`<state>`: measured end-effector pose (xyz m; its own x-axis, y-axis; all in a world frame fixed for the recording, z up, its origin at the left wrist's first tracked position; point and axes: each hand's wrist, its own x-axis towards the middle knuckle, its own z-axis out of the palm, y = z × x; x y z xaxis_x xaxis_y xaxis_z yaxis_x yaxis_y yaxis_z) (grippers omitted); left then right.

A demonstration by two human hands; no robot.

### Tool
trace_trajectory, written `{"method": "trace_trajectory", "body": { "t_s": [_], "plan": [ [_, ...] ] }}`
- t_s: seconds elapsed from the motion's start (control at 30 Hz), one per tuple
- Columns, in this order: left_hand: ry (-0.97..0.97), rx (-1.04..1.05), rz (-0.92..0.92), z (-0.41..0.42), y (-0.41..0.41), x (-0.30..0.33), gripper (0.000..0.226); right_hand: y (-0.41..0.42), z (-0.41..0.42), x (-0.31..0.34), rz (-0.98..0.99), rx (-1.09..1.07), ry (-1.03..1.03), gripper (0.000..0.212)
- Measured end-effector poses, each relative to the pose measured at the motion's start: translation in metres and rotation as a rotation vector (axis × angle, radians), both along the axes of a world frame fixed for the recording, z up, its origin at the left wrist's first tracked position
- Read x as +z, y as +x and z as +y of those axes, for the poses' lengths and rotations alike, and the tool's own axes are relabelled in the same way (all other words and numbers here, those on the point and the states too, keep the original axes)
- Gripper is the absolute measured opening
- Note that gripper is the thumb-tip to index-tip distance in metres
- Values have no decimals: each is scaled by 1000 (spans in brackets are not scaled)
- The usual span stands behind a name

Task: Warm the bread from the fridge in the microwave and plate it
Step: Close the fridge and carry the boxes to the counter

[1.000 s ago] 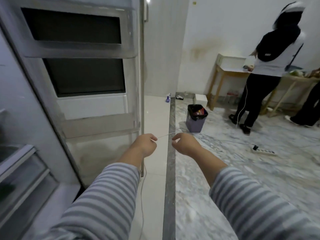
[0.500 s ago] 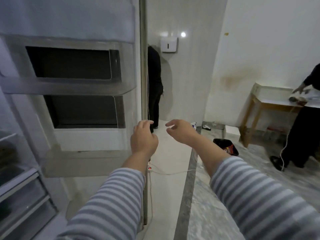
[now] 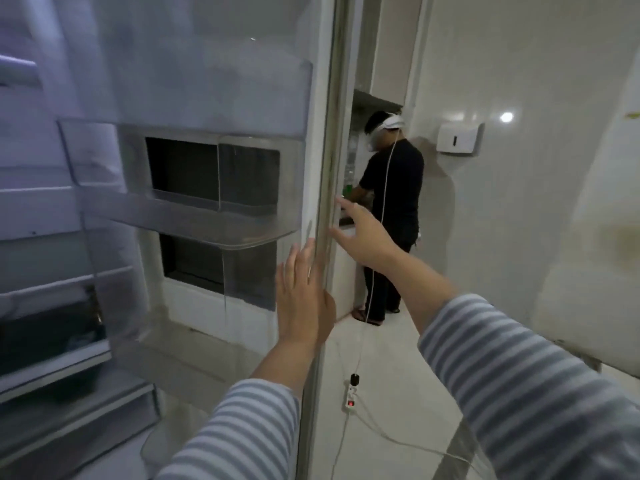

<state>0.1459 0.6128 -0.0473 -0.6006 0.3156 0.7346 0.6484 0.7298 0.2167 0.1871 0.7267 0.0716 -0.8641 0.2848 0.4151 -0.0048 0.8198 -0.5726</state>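
A person [image 3: 391, 216] stands beyond the open fridge door [image 3: 221, 188]; both hands, left [image 3: 304, 296] and right [image 3: 363, 233], have risen to its edge, fingers now straight and apart

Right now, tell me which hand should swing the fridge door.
Left, probably. The left hand lies flat, fingers straight, on the inner face of the open fridge door near its edge. The right hand reaches past that edge, fingers spread; whether it touches is unclear.

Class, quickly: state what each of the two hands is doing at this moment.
Left hand: open, fingers straight, flat against the fridge door edge.
Right hand: open, fingers spread, reaching at the door's edge, holding nothing.
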Motion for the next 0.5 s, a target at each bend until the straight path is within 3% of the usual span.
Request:
{"method": "trace_trajectory", "body": {
  "t_s": [0.13,0.3,0.5],
  "plan": [
    [107,150,-30,26,-2,3,86,-31,13,14,91,137,211,74],
    [70,438,-123,47,-14,4,122,-62,39,8,250,216,503,77],
    [16,566,-142,46,-22,1,133,-79,45,-4,364,277,536,76]
  ]
}}
